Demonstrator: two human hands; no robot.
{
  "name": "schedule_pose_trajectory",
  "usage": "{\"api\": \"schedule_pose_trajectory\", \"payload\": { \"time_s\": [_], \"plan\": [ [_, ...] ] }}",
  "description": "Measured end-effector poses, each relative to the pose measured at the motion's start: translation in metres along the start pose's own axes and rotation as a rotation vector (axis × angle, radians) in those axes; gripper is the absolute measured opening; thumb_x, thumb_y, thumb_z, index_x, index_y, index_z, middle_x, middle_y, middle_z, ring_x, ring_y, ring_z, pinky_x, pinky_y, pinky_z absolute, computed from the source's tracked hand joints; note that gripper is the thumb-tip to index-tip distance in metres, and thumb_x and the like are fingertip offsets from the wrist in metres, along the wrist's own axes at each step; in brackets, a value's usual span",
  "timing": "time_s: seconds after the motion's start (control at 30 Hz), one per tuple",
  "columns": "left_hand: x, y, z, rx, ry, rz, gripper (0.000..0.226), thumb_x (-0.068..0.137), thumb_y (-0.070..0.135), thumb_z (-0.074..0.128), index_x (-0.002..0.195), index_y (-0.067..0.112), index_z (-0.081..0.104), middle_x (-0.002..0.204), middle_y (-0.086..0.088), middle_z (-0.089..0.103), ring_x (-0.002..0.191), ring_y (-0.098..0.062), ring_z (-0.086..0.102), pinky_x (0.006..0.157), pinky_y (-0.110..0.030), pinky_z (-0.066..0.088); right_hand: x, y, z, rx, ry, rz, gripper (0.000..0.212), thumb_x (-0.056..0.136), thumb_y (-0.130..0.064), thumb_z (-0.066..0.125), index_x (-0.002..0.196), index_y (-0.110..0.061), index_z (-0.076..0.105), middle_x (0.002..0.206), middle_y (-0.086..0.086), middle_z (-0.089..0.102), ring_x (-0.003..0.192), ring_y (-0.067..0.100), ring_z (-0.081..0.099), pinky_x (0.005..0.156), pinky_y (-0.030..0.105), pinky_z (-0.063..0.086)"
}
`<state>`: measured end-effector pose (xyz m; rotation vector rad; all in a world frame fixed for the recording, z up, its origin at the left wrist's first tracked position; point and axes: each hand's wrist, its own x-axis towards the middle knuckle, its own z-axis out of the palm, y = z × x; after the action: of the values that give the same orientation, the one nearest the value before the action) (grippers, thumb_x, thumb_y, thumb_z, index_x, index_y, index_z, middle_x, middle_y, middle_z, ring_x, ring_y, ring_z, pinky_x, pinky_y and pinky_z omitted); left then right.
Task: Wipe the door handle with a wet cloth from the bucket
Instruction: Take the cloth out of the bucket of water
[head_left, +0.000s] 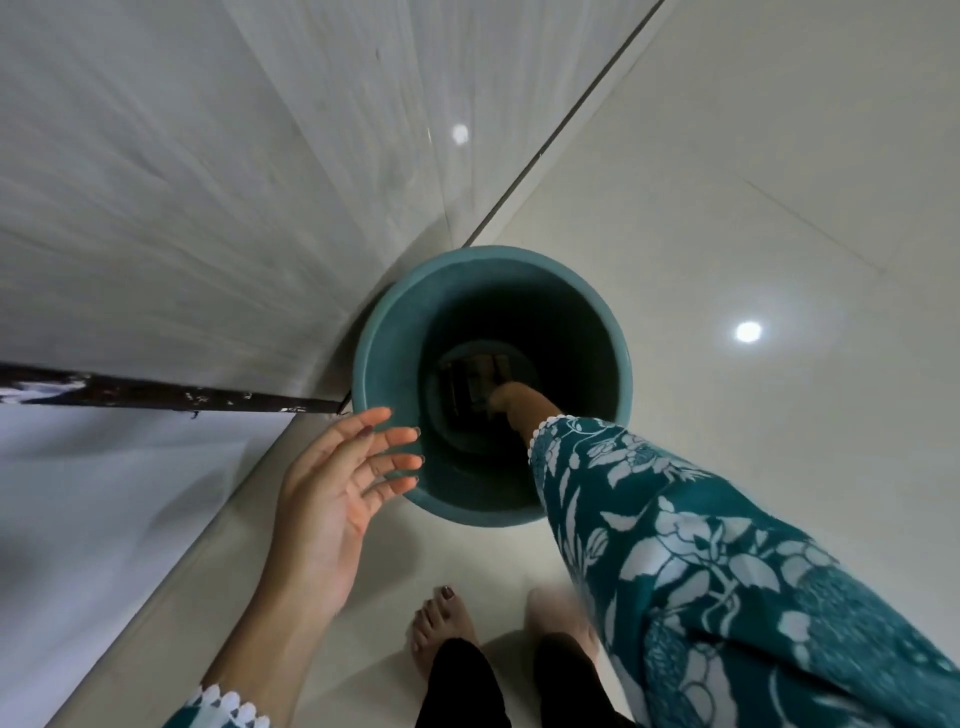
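Note:
A teal bucket (387, 358) stands on the tiled floor against the door's lower corner. My right hand (506, 397) reaches deep inside it, down to the dark bottom, where something dark lies; the fingers are lost in shadow, so whether they hold anything cannot be told. The right forearm wears a teal floral sleeve. My left hand (337, 483) hovers open with fingers spread just beside the bucket's near-left rim, holding nothing. No door handle is in view. A cloth cannot be made out clearly.
A pale wood-grain door panel (208, 182) fills the upper left, with a dark chipped strip (156, 395) along its bottom edge. Glossy cream floor tiles (753, 208) spread to the right. My bare feet (441, 629) stand just in front of the bucket.

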<state>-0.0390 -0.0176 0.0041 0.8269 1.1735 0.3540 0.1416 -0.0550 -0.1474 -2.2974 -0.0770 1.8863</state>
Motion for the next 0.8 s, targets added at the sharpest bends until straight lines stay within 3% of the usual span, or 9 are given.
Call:
{"api": "schedule_pose_trajectory", "payload": {
  "time_s": [0.1, 0.2, 0.27, 0.4, 0.47, 0.53, 0.63, 0.73, 0.8],
  "plan": [
    [0.003, -0.010, -0.008, 0.013, 0.007, -0.007, 0.022, 0.093, 0.007, 0.042, 0.100, 0.013, 0.062, 0.082, -0.006, 0.072, 0.069, -0.017, 0.067, 0.063, -0.026, 0.056, 0.015, -0.006, 0.014, 0.071, -0.042, 0.006, 0.039, 0.097, -0.006, 0.041, 0.134, 0.007, 0.043, 0.141, 0.024, 0.044, 0.127, 0.035, 0.044, 0.111, 0.043, 0.032],
    [-0.014, 0.000, -0.012, 0.018, 0.050, -0.032, 0.022, 0.093, 0.006, 0.042, 0.099, 0.012, 0.062, 0.081, -0.006, 0.073, 0.068, -0.017, 0.067, 0.064, -0.027, 0.055, -0.004, -0.008, 0.020, 0.227, -0.021, -0.029, 0.039, 0.089, 0.010, 0.042, 0.127, 0.007, 0.052, 0.119, 0.021, 0.056, 0.107, 0.031, 0.052, 0.104, 0.044, 0.041],
    [-0.037, 0.018, -0.011, 0.012, 0.075, -0.055, 0.021, 0.093, 0.005, 0.043, 0.100, 0.011, 0.062, 0.081, -0.007, 0.072, 0.067, -0.018, 0.067, 0.066, -0.029, 0.054, -0.047, -0.009, 0.016, 0.332, -0.048, -0.106, 0.047, 0.087, 0.015, 0.039, 0.131, 0.000, 0.049, 0.123, 0.018, 0.054, 0.114, 0.033, 0.051, 0.102, 0.043, 0.042],
    [-0.096, 0.074, 0.000, 0.006, 0.128, -0.090, 0.020, 0.094, 0.004, 0.043, 0.098, 0.009, 0.062, 0.086, -0.011, 0.070, 0.068, -0.018, 0.066, 0.070, -0.034, 0.050, -0.180, -0.005, -0.008, 0.514, -0.203, -0.241, 0.073, 0.078, 0.021, 0.031, 0.136, -0.018, 0.049, 0.129, 0.014, 0.051, 0.111, 0.025, 0.046, 0.073, 0.027, 0.042],
    [-0.129, 0.106, 0.008, 0.020, 0.176, -0.095, 0.019, 0.094, 0.004, 0.045, 0.095, 0.011, 0.063, 0.093, -0.011, 0.067, 0.077, -0.021, 0.064, 0.071, -0.033, 0.050, -0.262, 0.001, -0.022, 0.526, -0.255, -0.345, 0.073, 0.075, 0.023, 0.034, 0.132, -0.019, 0.052, 0.137, 0.015, 0.047, 0.119, 0.025, 0.047, 0.091, 0.032, 0.047],
    [-0.160, 0.138, 0.013, 0.030, 0.259, -0.085, 0.016, 0.094, 0.007, 0.048, 0.095, 0.013, 0.063, 0.104, -0.011, 0.062, 0.091, -0.023, 0.059, 0.071, -0.032, 0.048, -0.342, 0.009, -0.036, 0.513, -0.299, -0.470, 0.073, 0.072, 0.026, 0.035, 0.130, -0.015, 0.053, 0.138, 0.013, 0.048, 0.126, 0.026, 0.047, 0.107, 0.037, 0.041],
    [-0.213, 0.185, 0.017, -0.001, 0.338, -0.121, 0.026, 0.095, 0.018, 0.051, 0.117, 0.007, 0.058, 0.110, -0.011, 0.056, 0.099, -0.025, 0.056, 0.067, -0.030, 0.046, -0.462, 0.016, -0.057, 0.427, -0.365, -0.631, 0.072, 0.074, 0.024, 0.036, 0.131, -0.016, 0.053, 0.131, 0.001, 0.057, 0.124, 0.014, 0.052, 0.101, 0.024, 0.044],
    [-0.273, 0.232, 0.022, -0.159, 0.166, -0.264, 0.039, 0.092, 0.042, 0.053, 0.116, 0.012, 0.060, 0.107, -0.011, 0.066, 0.094, -0.025, 0.065, 0.074, -0.037, 0.052, -0.556, 0.016, -0.068, 0.294, -0.425, -0.760, 0.068, 0.075, 0.014, 0.041, 0.133, -0.019, 0.052, 0.136, -0.002, 0.056, 0.129, 0.013, 0.049, 0.106, 0.029, 0.037],
    [-0.319, 0.259, 0.019, -0.340, 0.032, -0.241, 0.038, 0.091, 0.042, 0.053, 0.114, 0.014, 0.063, 0.107, -0.012, 0.072, 0.098, -0.027, 0.068, 0.077, -0.039, 0.056, -0.609, 0.013, -0.068, 0.189, -0.454, -0.818, 0.064, 0.077, 0.012, 0.042, 0.131, -0.021, 0.055, 0.134, -0.005, 0.058, 0.127, 0.010, 0.049, 0.103, 0.027, 0.040]
  ]
}}
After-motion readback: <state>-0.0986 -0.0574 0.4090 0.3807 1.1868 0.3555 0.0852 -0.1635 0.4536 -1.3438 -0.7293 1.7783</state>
